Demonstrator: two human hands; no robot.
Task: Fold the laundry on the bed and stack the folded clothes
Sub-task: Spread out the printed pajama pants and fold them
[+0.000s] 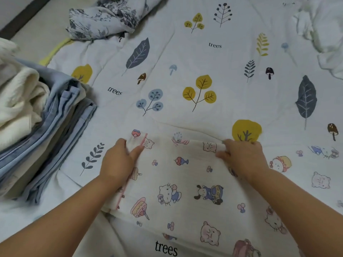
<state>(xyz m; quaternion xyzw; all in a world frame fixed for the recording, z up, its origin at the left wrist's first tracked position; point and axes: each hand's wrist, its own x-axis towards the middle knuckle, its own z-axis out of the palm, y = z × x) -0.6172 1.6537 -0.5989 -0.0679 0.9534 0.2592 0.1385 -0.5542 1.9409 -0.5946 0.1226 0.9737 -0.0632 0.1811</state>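
At the far left of the bed (pixel 185 58), on its tree-and-leaf printed cover, sits a stack of folded clothes (pixel 42 127): cream knit pieces on top of several blue-grey layers, their folded edges facing right. Behind it, towards the top, a crumpled blue floral garment (pixel 104 17) lies unfolded. Just right of the stack, the left hand (pixel 118 160) reaches forward from a bare forearm, palm down, its thumb stretched along the pink-trimmed edge of the cartoon-print cloth (pixel 185 182) and its fingers curled round that left corner, pinching it. The cloth lies spread flat in the near middle of the bed, its far edge folded over between the two hands. The right hand (pixel 245 156) mirrors the left, arm angled in from the lower right, knuckles up, fingers (pixel 222 154) bunched and clamped on the cloth's right far corner. A rumpled white sheet (pixel 323 28) lies at the upper right.
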